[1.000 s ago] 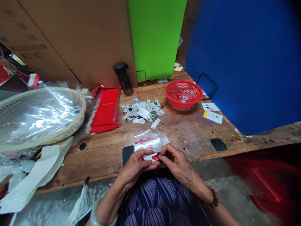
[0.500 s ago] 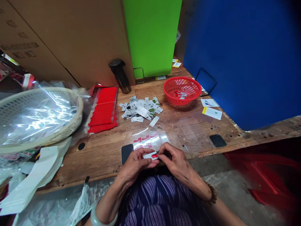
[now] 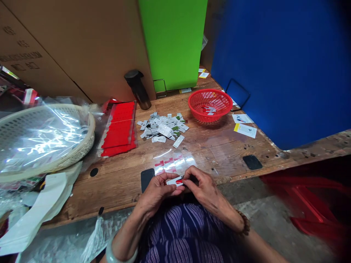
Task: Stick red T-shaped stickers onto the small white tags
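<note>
Low at the table's front edge, my left hand (image 3: 157,190) grips a small white rectangular plate (image 3: 172,181) between thumb and fingers. My right hand (image 3: 201,184) pinches a small red piece (image 3: 179,181) against the right end of that plate. Just beyond my hands lies a clear sheet with red stickers (image 3: 166,165). Farther back is a loose pile of small white and grey plates (image 3: 164,128), a few of them showing green. To its right stands a red plastic basket (image 3: 210,106) with several small pieces inside.
Red sheets in clear film (image 3: 119,128) lie left of the pile, near a dark bottle (image 3: 138,89). A cream basket (image 3: 89,135) heaped with plastic bags fills the left. Cardboard (image 3: 82,44), a green panel (image 3: 174,44) and a blue panel (image 3: 279,73) stand behind. Printed cards (image 3: 245,130) lie right.
The view has shifted slightly. Both hands stay in nearly the same place, still holding the white plate and the red piece together.
</note>
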{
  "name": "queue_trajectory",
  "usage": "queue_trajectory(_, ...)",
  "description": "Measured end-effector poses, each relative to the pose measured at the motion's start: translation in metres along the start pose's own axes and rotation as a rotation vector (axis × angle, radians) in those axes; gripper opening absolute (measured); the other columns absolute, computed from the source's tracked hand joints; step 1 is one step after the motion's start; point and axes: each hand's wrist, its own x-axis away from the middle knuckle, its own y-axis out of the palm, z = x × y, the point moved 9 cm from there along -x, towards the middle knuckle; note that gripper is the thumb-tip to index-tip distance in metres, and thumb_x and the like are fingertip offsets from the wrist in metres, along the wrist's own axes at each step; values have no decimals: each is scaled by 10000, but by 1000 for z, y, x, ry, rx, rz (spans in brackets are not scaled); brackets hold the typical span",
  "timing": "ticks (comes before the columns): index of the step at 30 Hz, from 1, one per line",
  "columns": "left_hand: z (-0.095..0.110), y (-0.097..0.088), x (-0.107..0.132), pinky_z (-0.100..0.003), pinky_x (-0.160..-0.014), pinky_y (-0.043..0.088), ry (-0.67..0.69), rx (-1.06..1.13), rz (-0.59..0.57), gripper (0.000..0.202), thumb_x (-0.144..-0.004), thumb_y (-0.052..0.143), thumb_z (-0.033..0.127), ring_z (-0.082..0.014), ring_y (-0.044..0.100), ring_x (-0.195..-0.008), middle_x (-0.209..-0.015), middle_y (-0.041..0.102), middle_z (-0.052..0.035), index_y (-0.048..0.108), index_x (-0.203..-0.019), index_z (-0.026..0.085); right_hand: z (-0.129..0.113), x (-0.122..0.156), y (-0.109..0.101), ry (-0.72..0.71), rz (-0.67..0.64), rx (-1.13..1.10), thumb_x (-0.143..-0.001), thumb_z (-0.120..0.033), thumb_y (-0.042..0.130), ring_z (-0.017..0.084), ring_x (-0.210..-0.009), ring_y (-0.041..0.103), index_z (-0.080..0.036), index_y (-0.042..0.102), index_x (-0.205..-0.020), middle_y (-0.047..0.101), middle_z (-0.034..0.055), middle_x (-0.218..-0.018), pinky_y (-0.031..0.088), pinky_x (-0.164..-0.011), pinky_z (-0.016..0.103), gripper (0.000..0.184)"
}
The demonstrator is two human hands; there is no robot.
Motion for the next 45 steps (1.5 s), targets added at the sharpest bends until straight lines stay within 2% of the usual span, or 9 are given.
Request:
queue_trajectory(11,-2,-1,-2,-218,-680,545,-23,1,4,383,-599,723,24,-166,696,-684,-727,709,-83,570,-945,86,-2,1,0,-12,2,-22,-800,-109,476,115,-650,454,-194,479,-745,501,-27,-709,346,-608,233,101)
queue_trajectory(18,-2,-1,-2,-218,-681,544,-12,-9,0,411,-587,773,91,-161,693,-686,-747,711,-94,570,-944,88,-1,1,1,6,1,-25,-798,-114,479,118,-653,455,-197,489,-754,511,-27,-711,343,-609,235,94)
queue_trajectory(24,0,-6,-4,-212,-629,536,55,-77,64,415,-588,790,203,-157,686,-637,-710,715,-103,567,-921,95,0,1,5,11,1,-49,-802,-128,474,120,-664,466,-197,485,-743,511,-27,-709,353,-616,233,91)
queue_trajectory(27,2,-8,-5,-209,-612,525,102,-108,89,432,-577,792,244,-151,680,-604,-670,711,-86,575,-920,98,1,1,7,57,9,-73,-796,-122,482,123,-673,483,-193,508,-744,529,-24,-717,367,-631,237,91)
queue_trajectory(30,7,-12,-4,-197,-601,514,167,-180,136,394,-599,771,253,-127,664,-574,-651,707,-54,590,-918,109,-1,3,7,112,35,-84,-783,-118,507,136,-716,501,-189,534,-731,537,-13,-742,383,-666,249,93)
queue_trajectory(33,10,-15,-4,-181,-577,501,207,-243,161,358,-612,759,242,-116,654,-559,-631,702,-43,601,-904,109,-9,3,2,97,85,-70,-770,-103,524,152,-806,506,-186,536,-687,530,6,-803,388,-722,261,118)
queue_trajectory(37,9,-16,-4,-218,-629,520,186,-202,138,385,-611,763,261,-142,672,-601,-653,711,-57,596,-925,113,-11,2,3,113,54,-95,-797,-116,501,137,-748,506,-192,537,-714,535,-10,-769,383,-684,248,119)
queue_trajectory(45,2,-18,-3,-225,-609,542,79,-102,106,421,-590,787,209,-151,678,-572,-638,710,-67,572,-940,114,-7,-1,5,127,19,-72,-818,-111,452,113,-651,478,-189,520,-753,525,-33,-699,353,-599,224,122)
